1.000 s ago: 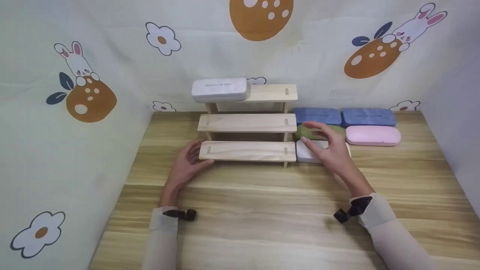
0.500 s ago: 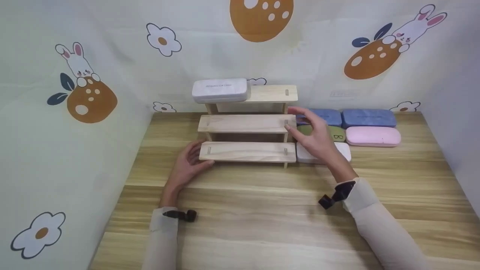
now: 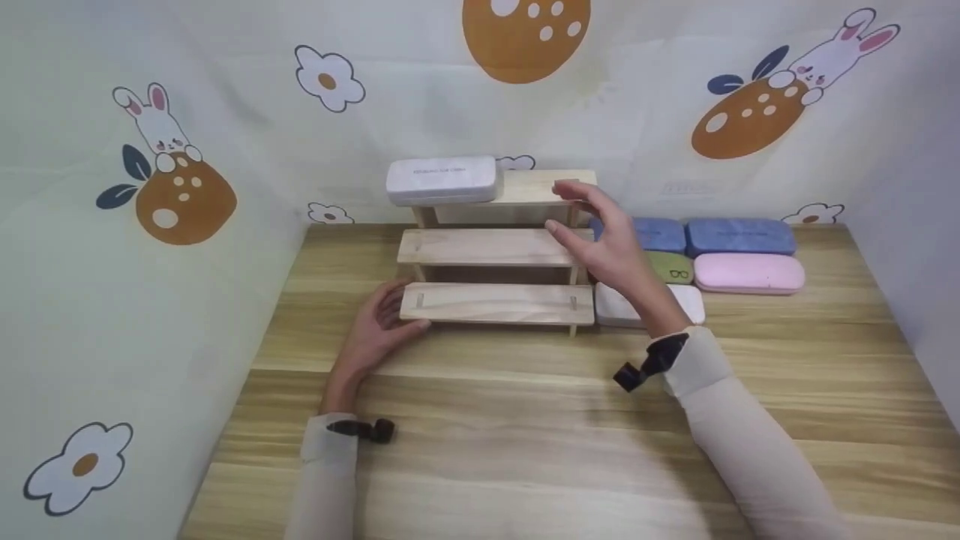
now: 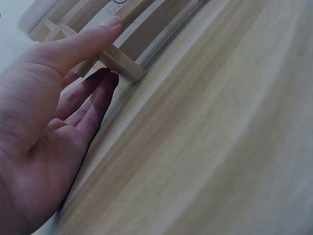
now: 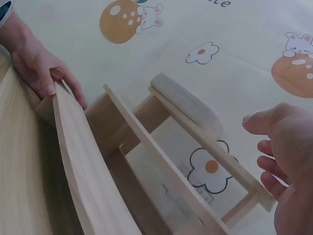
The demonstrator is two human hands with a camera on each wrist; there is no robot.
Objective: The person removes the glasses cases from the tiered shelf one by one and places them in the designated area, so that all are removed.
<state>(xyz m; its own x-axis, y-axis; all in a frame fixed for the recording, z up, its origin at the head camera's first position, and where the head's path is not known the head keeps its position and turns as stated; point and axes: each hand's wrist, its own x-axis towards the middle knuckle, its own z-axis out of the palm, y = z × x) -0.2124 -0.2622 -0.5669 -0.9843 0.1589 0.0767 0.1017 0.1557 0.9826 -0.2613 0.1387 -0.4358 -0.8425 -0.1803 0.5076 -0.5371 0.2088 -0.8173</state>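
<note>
A three-tier wooden rack (image 3: 495, 304) stands at the middle of the table's back. My left hand (image 3: 371, 334) holds the left end of its lowest tier, thumb at the front edge and fingers behind; in the left wrist view the fingers (image 4: 95, 100) lie by the rack's leg. On the top tier's left half rests a white glasses case (image 3: 442, 180). My right hand (image 3: 611, 251) hovers by the right end of the upper tiers, thumb and fingers apart, holding nothing. In the right wrist view that hand (image 5: 293, 156) is beside the top tier's end.
Right of the rack, glasses cases lie in rows: two blue ones (image 3: 742, 236) at the back, a green one (image 3: 671, 268), a pink one (image 3: 750, 271) and a white one (image 3: 691, 301), partly hidden by my right arm. A printed cloth wall (image 3: 630, 120) rises close behind.
My right hand has moved up and left, from over the white and green cases to the rack's upper right end, still holding nothing. The left hand has stayed in place.
</note>
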